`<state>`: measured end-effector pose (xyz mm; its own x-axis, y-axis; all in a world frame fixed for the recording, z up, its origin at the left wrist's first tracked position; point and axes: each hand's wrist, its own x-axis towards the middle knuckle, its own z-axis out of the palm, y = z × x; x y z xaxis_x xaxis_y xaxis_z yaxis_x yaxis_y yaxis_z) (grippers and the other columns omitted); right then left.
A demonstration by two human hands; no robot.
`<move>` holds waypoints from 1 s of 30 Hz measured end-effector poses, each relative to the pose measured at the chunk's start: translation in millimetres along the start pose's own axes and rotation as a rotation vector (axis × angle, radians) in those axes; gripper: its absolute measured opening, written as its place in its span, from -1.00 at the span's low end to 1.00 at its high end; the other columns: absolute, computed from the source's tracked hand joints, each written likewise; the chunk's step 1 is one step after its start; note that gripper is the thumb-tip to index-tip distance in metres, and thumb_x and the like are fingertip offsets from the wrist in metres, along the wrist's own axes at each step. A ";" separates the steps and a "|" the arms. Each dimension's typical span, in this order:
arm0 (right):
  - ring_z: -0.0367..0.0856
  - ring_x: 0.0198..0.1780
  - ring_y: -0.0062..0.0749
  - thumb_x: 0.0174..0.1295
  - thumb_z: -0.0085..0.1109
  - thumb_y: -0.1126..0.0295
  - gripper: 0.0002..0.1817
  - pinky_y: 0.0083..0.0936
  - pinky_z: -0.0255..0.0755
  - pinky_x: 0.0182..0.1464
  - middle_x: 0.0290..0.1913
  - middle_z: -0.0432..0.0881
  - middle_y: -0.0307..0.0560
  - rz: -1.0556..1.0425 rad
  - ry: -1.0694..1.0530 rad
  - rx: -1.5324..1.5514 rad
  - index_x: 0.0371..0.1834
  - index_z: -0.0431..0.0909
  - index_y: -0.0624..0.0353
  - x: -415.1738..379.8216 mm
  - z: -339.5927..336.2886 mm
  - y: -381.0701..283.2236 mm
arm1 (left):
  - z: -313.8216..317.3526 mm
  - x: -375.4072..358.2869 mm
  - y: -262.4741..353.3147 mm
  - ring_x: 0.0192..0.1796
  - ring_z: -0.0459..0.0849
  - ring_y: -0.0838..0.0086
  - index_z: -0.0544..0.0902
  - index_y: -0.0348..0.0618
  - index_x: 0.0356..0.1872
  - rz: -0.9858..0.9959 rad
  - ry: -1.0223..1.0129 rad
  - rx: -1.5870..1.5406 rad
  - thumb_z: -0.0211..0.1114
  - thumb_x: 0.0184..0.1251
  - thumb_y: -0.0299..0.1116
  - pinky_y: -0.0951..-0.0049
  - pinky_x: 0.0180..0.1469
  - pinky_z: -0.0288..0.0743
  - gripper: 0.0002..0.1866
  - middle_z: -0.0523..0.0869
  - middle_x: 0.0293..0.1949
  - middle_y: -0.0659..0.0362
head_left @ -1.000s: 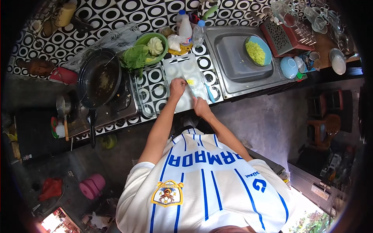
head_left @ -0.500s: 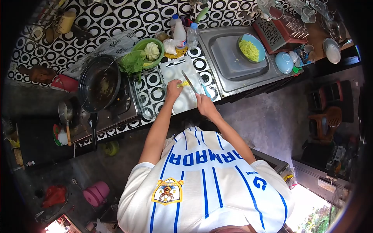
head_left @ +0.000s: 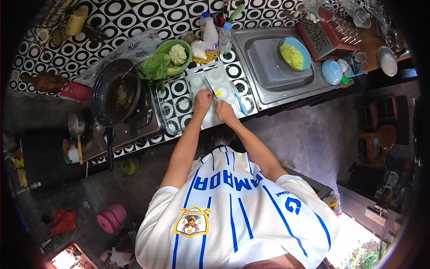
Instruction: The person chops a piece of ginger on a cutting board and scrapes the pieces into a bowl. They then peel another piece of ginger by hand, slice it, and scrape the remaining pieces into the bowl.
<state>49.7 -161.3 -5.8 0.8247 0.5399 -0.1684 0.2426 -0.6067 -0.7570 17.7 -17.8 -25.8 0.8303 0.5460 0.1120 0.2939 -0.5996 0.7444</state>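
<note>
In the head view, my right hand (head_left: 226,111) is closed around the handle of a knife (head_left: 211,85), its blade pointing up and left over a white cutting board (head_left: 224,80). Close beside the blade, on its left, my left hand (head_left: 204,101) has its fingers curled together at the board's left side; whatever is in them is hidden. Small chopped yellow pieces (head_left: 218,93) lie on the board just right of the blade. A blue-handled utensil (head_left: 243,106) rests along the board's right edge.
Left of the board is a clear glass tray (head_left: 172,131). Behind it stands a green bowl (head_left: 187,62) with cabbage (head_left: 178,54) and leaves. A black wok (head_left: 117,96) sits on the stove. On the sink's right, a blue bowl (head_left: 306,53) holds chopped yellow-green food. Bottles (head_left: 210,36) stand behind.
My right hand has moved left with the knife, close to my left hand. The yellow pieces, earlier by my left fingertips, now lie right of the blade. The view has shifted slightly.
</note>
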 end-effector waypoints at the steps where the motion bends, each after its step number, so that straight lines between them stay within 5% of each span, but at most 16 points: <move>1: 0.59 -0.17 0.51 0.52 -0.21 0.12 -0.44 0.17 0.45 -0.08 -0.33 0.60 0.58 -0.008 0.011 -0.004 -0.37 0.60 0.42 -1.4 3.7 2.1 | -1.6 -1.9 1.6 -0.17 0.70 0.03 0.77 -0.18 -0.44 0.037 0.014 0.027 0.31 0.07 -0.47 0.14 -0.05 0.58 -0.91 0.74 -0.34 -0.05; 6: 0.57 -0.28 0.56 0.52 -0.18 0.18 -0.48 0.22 0.44 -0.22 -0.39 0.57 0.60 -0.076 0.046 -0.040 -0.42 0.55 0.43 -10.2 9.2 11.0 | -5.2 -5.6 12.1 -0.13 0.67 0.04 0.76 -0.18 -0.46 0.089 0.021 0.114 0.28 0.05 -0.51 0.14 -0.01 0.56 -0.90 0.73 -0.33 -0.02; 9: 0.59 -0.15 0.53 0.51 -0.18 0.05 -0.44 0.21 0.46 -0.04 -0.32 0.61 0.58 0.019 -0.063 -0.068 -0.28 0.55 0.42 -42.6 -7.5 18.7 | -1.8 -3.0 4.9 -0.13 0.66 0.04 0.76 -0.18 -0.45 0.093 0.007 0.110 0.27 0.04 -0.52 0.13 0.00 0.55 -0.89 0.73 -0.32 -0.02; 16: 0.58 -0.11 0.52 0.51 -0.17 0.04 -0.43 0.18 0.46 -0.02 -0.26 0.61 0.57 0.147 -0.158 -0.095 -0.27 0.56 0.42 -93.6 -56.0 18.9 | -1.6 0.5 0.8 -0.12 0.69 0.05 0.77 -0.18 -0.39 0.085 -0.019 0.081 0.36 0.01 -0.50 0.17 0.01 0.57 -0.89 0.75 -0.30 -0.03; 22: 0.57 -0.12 0.53 0.51 -0.19 0.07 -0.44 0.20 0.41 -0.03 -0.29 0.60 0.58 0.057 -0.117 0.003 -0.31 0.56 0.42 -78.5 -82.4 -9.8 | -11.6 6.8 -10.7 -0.13 0.72 0.06 0.76 -0.23 -0.33 0.085 -0.105 -0.014 0.44 -0.01 -0.47 0.22 0.04 0.58 -0.82 0.76 -0.26 -0.04; 30: 0.57 -0.16 0.51 0.53 -0.23 0.12 -0.45 0.18 0.40 -0.07 -0.32 0.59 0.57 -0.047 0.013 0.036 -0.32 0.57 0.43 -16.0 -22.4 -20.9 | -19.8 4.1 -0.2 -0.17 0.71 -0.01 0.77 -0.22 -0.38 0.093 -0.156 0.061 0.31 0.04 -0.49 0.14 -0.04 0.59 -0.87 0.74 -0.30 -0.10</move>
<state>42.8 -170.3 26.9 0.8195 0.5595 -0.1244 0.2626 -0.5594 -0.7862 11.6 -3.8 -12.4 0.9170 0.3925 0.0716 0.2370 -0.6802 0.6937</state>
